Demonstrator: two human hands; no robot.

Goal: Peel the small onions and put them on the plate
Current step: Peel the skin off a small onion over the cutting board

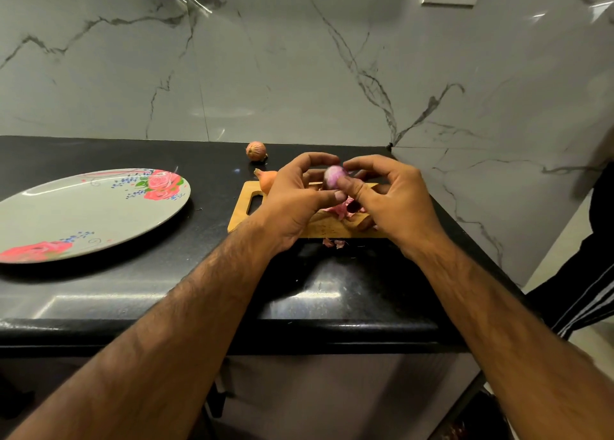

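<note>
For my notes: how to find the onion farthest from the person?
Find the wooden board on the black counter. Beyond its handle end, near the marble wall, sits an unpeeled onion. Unlike the second onion at the board's edge, it stands alone.

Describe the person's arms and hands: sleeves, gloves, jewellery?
The left forearm and right forearm are bare and hairy, with no sleeves in view. The left hand and right hand are ungloved; no rings, watch or wristbands are visible.
</note>
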